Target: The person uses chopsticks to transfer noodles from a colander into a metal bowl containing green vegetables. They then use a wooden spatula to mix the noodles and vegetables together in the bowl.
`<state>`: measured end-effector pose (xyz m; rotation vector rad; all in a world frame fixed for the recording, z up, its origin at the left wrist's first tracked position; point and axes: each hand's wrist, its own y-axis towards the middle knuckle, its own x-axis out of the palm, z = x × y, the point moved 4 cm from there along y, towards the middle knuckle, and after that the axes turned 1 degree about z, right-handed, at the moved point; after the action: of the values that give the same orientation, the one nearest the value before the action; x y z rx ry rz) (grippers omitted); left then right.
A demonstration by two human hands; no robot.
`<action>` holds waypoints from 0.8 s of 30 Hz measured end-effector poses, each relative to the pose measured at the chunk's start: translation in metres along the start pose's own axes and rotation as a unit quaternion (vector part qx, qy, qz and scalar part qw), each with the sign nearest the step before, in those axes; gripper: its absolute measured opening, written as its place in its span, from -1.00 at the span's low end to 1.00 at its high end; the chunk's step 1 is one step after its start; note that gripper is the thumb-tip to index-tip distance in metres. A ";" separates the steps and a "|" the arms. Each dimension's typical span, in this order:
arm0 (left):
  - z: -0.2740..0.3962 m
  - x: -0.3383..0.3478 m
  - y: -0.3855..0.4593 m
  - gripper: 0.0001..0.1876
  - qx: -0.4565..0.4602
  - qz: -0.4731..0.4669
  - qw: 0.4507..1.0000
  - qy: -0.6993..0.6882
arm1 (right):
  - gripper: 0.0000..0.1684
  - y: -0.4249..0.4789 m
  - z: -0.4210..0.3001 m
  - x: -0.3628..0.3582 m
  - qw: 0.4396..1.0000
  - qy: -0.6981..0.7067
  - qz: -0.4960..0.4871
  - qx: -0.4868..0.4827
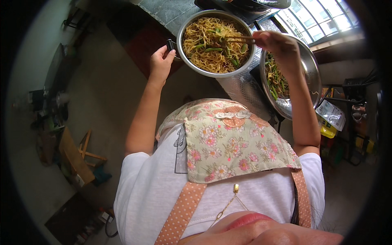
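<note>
My left hand [163, 62] grips the black side handle [170, 45] of a round steel pot [180, 55] at the top centre. Inside the pot lie noodles [200, 30] mixed with green beans [213, 49]. From the right, my right hand [277, 46] holds a pair of chopsticks [240, 39], their tips in the noodles. Beneath my right forearm, a wide steel wok or bowl [310, 73] holds more noodles and green beans [275, 75]; the forearm hides part of it.
The pot is over a metallic-looking counter [167, 13]. Dark cookware [260, 4] stands at the top edge, near a barred window [324, 18]. At right, a dark rack [349, 99] has packages beside it. A wooden folding piece [75, 156] stands on the floor at left.
</note>
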<state>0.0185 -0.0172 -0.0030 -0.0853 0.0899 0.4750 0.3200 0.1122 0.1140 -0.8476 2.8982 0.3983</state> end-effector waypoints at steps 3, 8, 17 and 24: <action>-0.001 -0.001 0.000 -0.74 0.000 -0.014 1.000 0.009 | -0.79 -0.023 -0.009 0.015 0.998 -0.026 -0.040 -0.037; -0.001 0.001 -0.001 -0.74 -0.006 0.002 1.000 -0.001 | -0.79 -0.034 -0.013 0.026 0.997 -0.038 -0.048 -0.048; 0.000 0.000 -0.002 -0.73 -0.005 -0.009 1.000 0.017 | -0.70 -0.022 -0.008 -0.035 0.998 -0.007 0.067 -0.018; -0.003 -0.001 0.000 -0.74 -0.017 -0.011 1.000 0.012 | -0.76 -0.023 0.000 -0.019 0.998 0.034 0.049 -0.027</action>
<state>0.0174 -0.0182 -0.0061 -0.1249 0.1051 0.4536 0.3481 0.1033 0.1119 -0.7434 3.0127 0.4673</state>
